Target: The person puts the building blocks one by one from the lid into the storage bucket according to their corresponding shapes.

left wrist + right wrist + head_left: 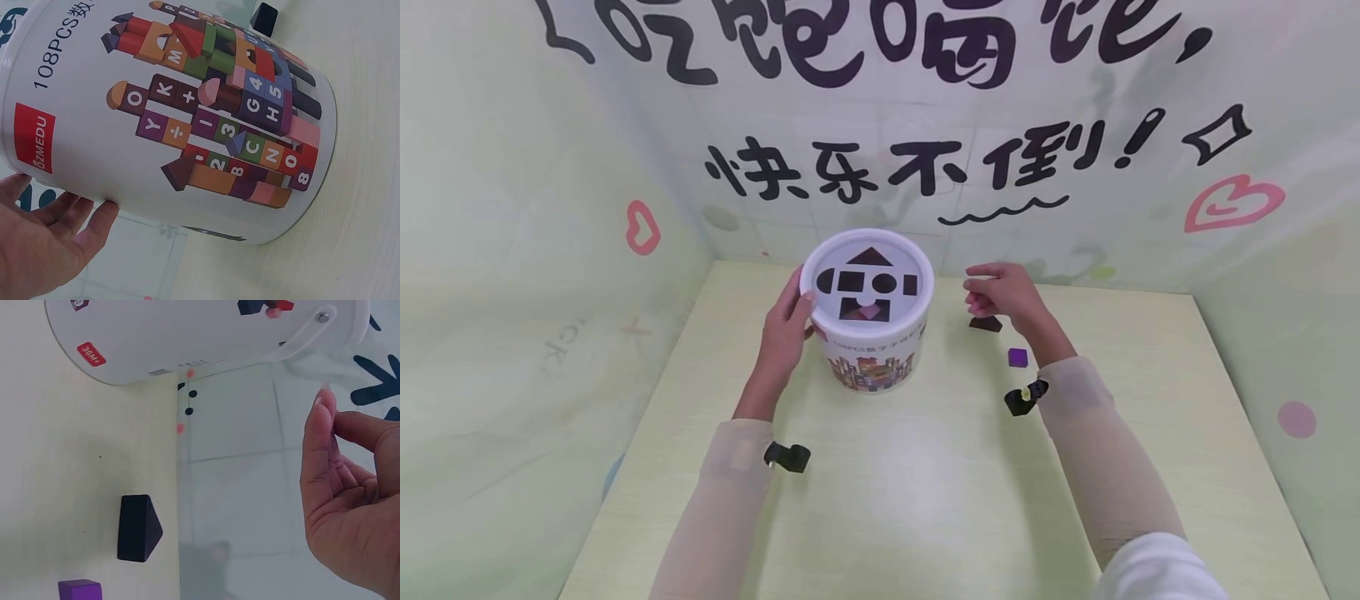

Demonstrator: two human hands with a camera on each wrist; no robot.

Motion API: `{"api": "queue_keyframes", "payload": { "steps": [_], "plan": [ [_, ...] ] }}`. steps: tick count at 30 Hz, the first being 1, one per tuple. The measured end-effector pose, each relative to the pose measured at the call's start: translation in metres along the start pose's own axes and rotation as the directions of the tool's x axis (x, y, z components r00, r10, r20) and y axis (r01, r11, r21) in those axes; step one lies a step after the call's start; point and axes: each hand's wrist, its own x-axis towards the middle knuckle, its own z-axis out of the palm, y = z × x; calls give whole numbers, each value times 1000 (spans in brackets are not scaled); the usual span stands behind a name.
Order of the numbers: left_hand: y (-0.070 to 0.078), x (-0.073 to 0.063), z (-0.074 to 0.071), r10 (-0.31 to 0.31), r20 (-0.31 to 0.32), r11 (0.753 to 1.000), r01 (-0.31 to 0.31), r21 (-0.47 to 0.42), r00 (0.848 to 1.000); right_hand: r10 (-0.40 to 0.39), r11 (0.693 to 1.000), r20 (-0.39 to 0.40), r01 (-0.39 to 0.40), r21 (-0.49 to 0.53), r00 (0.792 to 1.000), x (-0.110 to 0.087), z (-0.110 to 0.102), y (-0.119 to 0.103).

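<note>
A white bucket [876, 362] with printed pictures of building blocks stands upright on the table. Its lid [916, 250] has several cut-out shapes, and a pink block [869, 312] shows at the arch-shaped hole. My left hand [784, 337] holds the bucket's left side near the lid, thumb by the rim; in the left wrist view its fingertips [107, 211] touch the wall. To the right of the bucket, my right hand [1006, 293] is raised, thumb against curled fingers, with nothing visible between them. Below it lie a dark triangular block [986, 324] and a purple block [1017, 357].
The pale wooden table [895, 492] meets a printed back wall [850, 100] just behind the bucket. Side walls [1300, 350] close off left and right. A white handle [306, 337] runs along the bucket's side in the right wrist view.
</note>
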Motion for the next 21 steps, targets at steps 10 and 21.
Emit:
{"api": "queue_keyframes", "payload": {
  "steps": [10,21],
  "plan": [
    [0,-1,0,-5,-2,1000,5,-8,1000,26,998,-12,-26,48,1000,16,-10,41],
    [0,-2,0,-2,-3,1000,2,11,1000,64,994,-44,-60,87,997,22,-13,66]
  ]
}}
